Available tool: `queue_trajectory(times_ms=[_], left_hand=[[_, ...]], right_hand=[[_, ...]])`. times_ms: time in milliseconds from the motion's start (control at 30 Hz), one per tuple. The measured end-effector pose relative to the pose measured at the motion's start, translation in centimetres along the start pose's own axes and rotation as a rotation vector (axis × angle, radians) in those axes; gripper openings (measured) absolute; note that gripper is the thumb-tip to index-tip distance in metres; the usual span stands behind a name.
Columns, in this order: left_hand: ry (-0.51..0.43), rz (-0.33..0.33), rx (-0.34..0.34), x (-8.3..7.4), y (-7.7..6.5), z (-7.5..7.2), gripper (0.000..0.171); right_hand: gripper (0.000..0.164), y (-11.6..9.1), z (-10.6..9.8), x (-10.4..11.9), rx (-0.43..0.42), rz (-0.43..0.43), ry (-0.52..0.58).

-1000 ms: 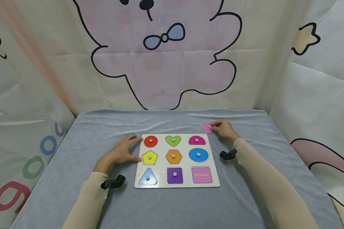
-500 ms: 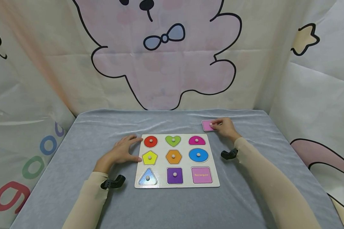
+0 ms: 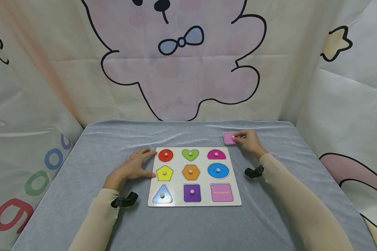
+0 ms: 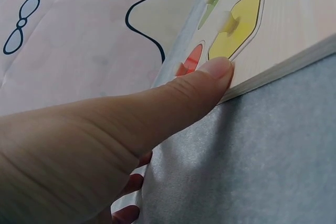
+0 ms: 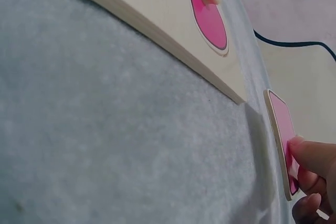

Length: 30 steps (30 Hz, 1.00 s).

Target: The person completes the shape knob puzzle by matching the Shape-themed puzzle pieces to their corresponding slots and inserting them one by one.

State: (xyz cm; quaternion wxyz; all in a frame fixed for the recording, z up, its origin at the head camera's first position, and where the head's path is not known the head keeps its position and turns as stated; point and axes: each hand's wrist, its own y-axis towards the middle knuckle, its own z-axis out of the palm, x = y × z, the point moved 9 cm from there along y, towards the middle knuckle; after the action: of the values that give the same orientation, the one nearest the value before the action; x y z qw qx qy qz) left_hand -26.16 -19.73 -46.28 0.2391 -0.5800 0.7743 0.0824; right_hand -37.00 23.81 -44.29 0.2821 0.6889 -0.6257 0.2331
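A white wooden shape puzzle board (image 3: 177,164) lies on the cloth. My left hand (image 3: 133,166) rests at its left side with fingers spread, thumb (image 4: 215,72) on the rim beside the yellow pentagon (image 4: 239,22). Beyond the board's far right corner, my right hand (image 3: 248,141) pinches the small knob of a pink rectangular puzzle piece (image 3: 228,138). In the right wrist view the piece (image 5: 283,129) shows edge-on, close to the board's corner. At the board's near right, the pink recess (image 3: 221,192) bears the word "Rectangular".
Knobbed pieces sit in the other recesses, among them a red circle (image 3: 165,155), a blue oval (image 3: 218,170) and a purple square (image 3: 192,193). Grey-blue cloth (image 3: 188,230) covers the table. A printed curtain (image 3: 182,76) hangs behind its far edge.
The pink rectangular piece has turned from slanted to nearly level with the board's far edge. It has shifted slightly right with my right hand. My left hand stays put.
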Motion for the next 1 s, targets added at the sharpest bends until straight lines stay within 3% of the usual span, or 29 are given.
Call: queue_trajectory(times_ms=[533, 767, 1000], left_hand=[[-0.002, -0.003, -0.001, -0.2, 0.0, -0.1, 0.092], [-0.004, 0.012, 0.000, 0.0, 0.1, -0.1, 0.092], [-0.002, 0.012, -0.001, 0.1, 0.1, 0.1, 0.092]], right_hand=[[0.020, -1.1, -0.5, 1.8, -0.018, -0.059, 0.025], [0.019, -1.7, -0.1, 2.5, -0.003, -0.123, 0.056], [0.017, -2.2, 0.6, 2.7, 0.005, -0.117, 0.069]])
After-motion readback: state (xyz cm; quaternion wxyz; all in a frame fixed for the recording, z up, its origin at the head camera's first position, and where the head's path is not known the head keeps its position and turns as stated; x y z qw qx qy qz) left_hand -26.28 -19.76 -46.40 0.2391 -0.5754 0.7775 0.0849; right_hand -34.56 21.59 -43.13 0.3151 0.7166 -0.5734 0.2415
